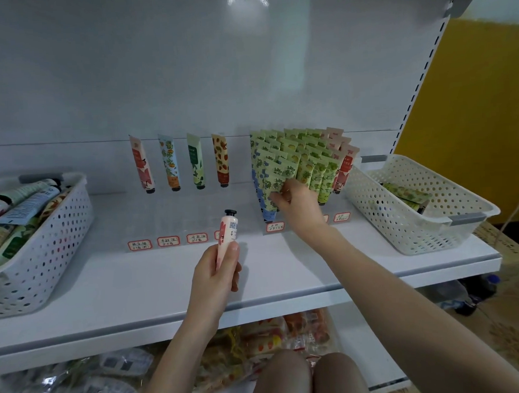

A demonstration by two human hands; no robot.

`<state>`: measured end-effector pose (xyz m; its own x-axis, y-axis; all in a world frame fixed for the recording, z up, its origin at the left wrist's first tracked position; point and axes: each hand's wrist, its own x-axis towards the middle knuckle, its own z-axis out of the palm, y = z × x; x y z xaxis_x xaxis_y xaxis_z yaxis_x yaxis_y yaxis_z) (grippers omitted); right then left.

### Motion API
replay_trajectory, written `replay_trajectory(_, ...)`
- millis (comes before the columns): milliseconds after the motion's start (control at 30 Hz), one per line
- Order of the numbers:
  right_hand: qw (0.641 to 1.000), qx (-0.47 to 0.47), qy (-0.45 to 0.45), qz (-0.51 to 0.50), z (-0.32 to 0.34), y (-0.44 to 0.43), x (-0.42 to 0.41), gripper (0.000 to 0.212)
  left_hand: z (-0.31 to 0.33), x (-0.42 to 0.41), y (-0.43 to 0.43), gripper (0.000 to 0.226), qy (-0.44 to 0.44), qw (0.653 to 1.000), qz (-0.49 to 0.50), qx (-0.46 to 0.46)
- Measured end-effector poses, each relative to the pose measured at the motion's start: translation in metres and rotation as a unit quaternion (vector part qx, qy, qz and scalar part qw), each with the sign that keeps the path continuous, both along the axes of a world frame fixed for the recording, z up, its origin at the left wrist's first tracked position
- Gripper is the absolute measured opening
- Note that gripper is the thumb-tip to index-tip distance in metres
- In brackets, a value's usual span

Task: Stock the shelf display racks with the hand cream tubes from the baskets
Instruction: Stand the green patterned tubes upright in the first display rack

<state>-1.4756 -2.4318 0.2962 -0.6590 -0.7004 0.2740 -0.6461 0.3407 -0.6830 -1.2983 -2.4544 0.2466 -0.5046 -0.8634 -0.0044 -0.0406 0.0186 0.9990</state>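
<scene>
My left hand (217, 273) holds a pink hand cream tube (227, 231) upright, black cap on top, above the white shelf (154, 280). My right hand (297, 203) reaches into the right display rack (304, 164), fingers on a green-patterned tube (276, 177) among several packed rows of green and pink tubes. The left clear rack (181, 218) holds single tubes at its back: pink (142, 163), blue-orange (170, 162), green (196, 160) and strawberry (220, 159). The left basket (44, 237) is full of tubes. In the right basket (418, 206) lie a few green tubes (407, 194).
Price labels (168, 240) line the rack fronts. A lower shelf (111, 381) holds wrapped snack packets. My knees (310, 377) are at the bottom. A yellow wall (470, 119) and a cardboard box (507, 243) stand to the right of the shelf upright.
</scene>
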Motion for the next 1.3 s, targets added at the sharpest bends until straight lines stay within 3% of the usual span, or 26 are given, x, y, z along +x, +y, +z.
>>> replay_trajectory(200, 0.999, 0.024, 0.038, 0.006, 0.002, -0.005, -0.002, 0.015, -0.002, -0.001, -0.001, 0.028, -0.001, 1.0, 0.001, 0.0)
replay_trajectory(533, 0.999, -0.023, -0.03, 0.002, -0.001, 0.006, -0.002, 0.024, -0.002, 0.001, -0.001, 0.027, -0.002, 1.0, -0.004, -0.006)
replay_trajectory(767, 0.999, -0.009, -0.039, -0.005, -0.004, 0.007, -0.004, 0.027, 0.0, -0.001, 0.001, 0.027, -0.003, 1.0, -0.004, -0.011)
replay_trajectory(1000, 0.999, -0.011, -0.039, 0.008, -0.002, 0.006, -0.001, 0.014, 0.001, 0.0, 0.002, 0.027, 0.002, 1.0, -0.012, -0.011)
replay_trajectory(1300, 0.999, -0.01, -0.032, 0.007, -0.003, 0.004, -0.001, 0.021, 0.0, 0.001, 0.0, 0.027, 0.006, 1.0, -0.015, -0.008)
